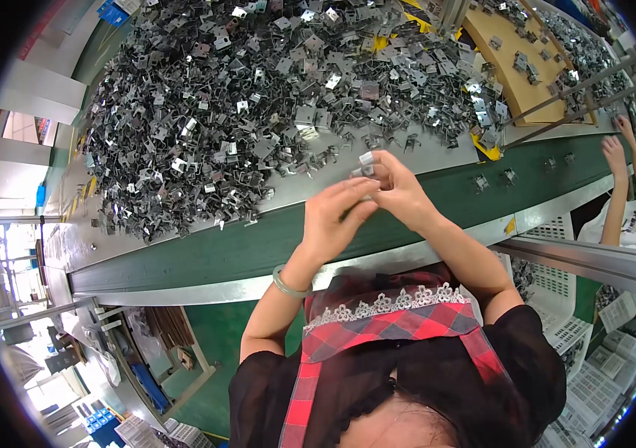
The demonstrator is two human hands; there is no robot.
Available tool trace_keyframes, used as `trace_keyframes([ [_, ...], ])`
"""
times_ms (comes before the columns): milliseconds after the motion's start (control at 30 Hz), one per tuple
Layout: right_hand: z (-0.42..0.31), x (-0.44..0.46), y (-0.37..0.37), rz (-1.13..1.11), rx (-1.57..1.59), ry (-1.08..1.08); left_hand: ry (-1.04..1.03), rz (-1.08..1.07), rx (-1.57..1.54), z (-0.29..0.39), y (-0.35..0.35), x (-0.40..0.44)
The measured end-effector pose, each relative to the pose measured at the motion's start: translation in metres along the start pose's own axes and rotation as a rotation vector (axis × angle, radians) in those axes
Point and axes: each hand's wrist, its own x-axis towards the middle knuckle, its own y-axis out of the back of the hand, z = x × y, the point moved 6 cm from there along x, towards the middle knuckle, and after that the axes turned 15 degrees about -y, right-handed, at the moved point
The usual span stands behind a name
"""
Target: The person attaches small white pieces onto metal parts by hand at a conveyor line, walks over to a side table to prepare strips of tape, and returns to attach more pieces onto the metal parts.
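Over the green conveyor belt my two hands meet at their fingertips. My right hand pinches a small shiny metal bracket between bent fingers. From the left, my left hand reaches in, with a bangle on the wrist. Its fingers and thumb close together against the right hand's fingertips, and what lies between them is hidden. Just beyond my hands, a large heap of metal brackets covers the metal tabletop.
Several loose brackets sit on the belt to the right. Farther right, another person's hand is raised near the belt. A brown board carries more brackets. White crates stand below, beside a metal rail.
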Motion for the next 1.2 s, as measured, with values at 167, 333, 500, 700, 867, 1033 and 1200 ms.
trace_keyframes([
  [167, 0.008, -0.013, -0.013, -0.11, 0.337, -0.167, -0.556, -0.046, 0.668, 0.027, -0.016, -0.008],
  [333, 0.004, -0.017, 0.025, 0.191, 0.216, -0.166, -0.275, 0.014, 1.045, 0.0, 0.03, 0.023],
  [500, -0.005, 0.005, 0.034, 0.248, -0.339, -0.012, -0.247, -0.089, 1.121, -0.051, 0.034, 0.042],
  [700, -0.029, 0.008, 0.04, 0.35, -0.186, -0.059, -0.306, 0.014, 1.142, -0.034, 0.043, 0.05],
  [867, -0.005, 0.018, 0.003, 0.014, 0.518, -0.164, -0.452, 0.138, 0.687, -0.001, 0.025, 0.023],
  [1033, -0.016, 0.001, -0.013, 0.086, 0.179, 0.113, 0.139, 0.413, -0.127, -0.03, 0.018, -0.003],
  [1200, -0.021, -0.005, -0.021, 0.078, 0.364, 0.18, 0.282, 0.549, -0.735, -0.05, 0.014, -0.013],
])
